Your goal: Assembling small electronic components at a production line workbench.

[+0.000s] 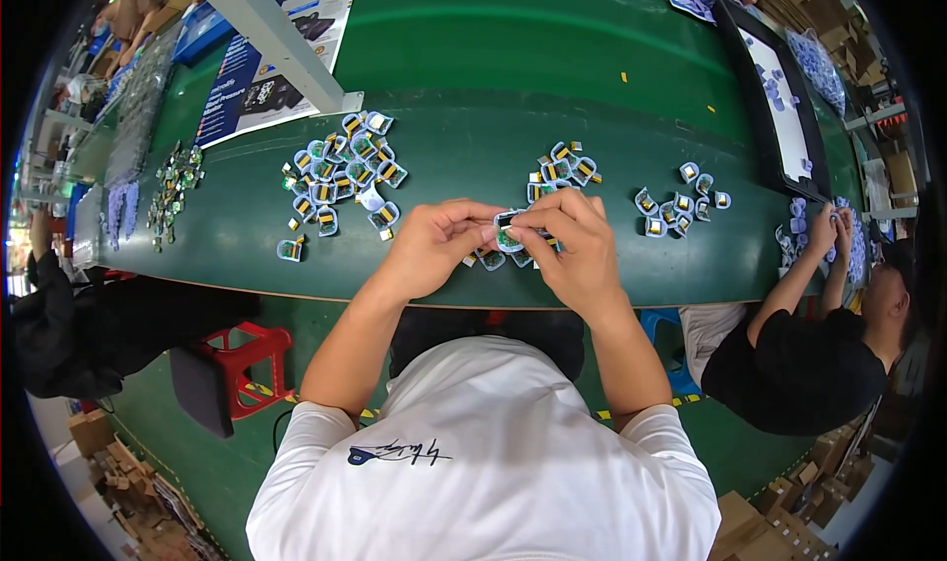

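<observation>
Near the front edge of the green table (444,137), my left hand (432,249) pinches one side of a small light-blue plastic housing (508,243) with a green circuit board in it. The fingers of my right hand (580,250) are closed on the other side of the same housing. Fingertips partly cover it. Below and behind my hands lie more such housings (491,260). Just beyond the right hand is a small pile of housings (562,168) with boards and yellow-black parts. A larger pile of similar housings (345,171) spreads to the left.
At the right lies a loose group of housings (681,206). Small green boards (176,191) are heaped far left. A metal post (271,38) stands on the table by a printed sheet (242,82). A black-framed tray (774,97) lies near a co-worker (819,354) on the right.
</observation>
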A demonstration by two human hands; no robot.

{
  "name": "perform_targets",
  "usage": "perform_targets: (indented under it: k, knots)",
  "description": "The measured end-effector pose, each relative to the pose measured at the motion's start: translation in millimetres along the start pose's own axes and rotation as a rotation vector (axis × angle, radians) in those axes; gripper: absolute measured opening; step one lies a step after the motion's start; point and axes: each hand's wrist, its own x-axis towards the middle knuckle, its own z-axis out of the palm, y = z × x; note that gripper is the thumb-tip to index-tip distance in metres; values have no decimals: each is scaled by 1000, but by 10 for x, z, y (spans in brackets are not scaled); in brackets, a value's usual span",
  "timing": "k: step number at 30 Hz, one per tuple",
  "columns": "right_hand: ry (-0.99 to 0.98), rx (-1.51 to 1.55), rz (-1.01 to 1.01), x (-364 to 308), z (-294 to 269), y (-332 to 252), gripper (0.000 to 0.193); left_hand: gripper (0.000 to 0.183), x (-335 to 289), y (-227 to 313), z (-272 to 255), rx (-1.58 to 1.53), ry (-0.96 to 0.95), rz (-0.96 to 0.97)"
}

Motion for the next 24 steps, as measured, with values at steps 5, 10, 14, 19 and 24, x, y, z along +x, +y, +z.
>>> perform_targets:
  k: [5, 10, 14, 19, 24]
  knots:
    - [54, -3, 4, -3, 26, -5, 14, 26, -6, 6, 5, -37, -14, 13]
    - [61, -21, -13, 14, 20, -15, 14, 27, -2, -1, 4, -47, -14, 7]
    - [130, 23, 54, -20, 14, 55, 16, 26, 9, -7, 48, -25, 57, 99]
    - [28, 36, 35, -84, -13, -20, 23, 26, 22, -25, 39, 128, 124, 270]
    - [36, -134, -90, -71, -9, -68, 25, 28, 25, 20, 73, 278, 169, 365]
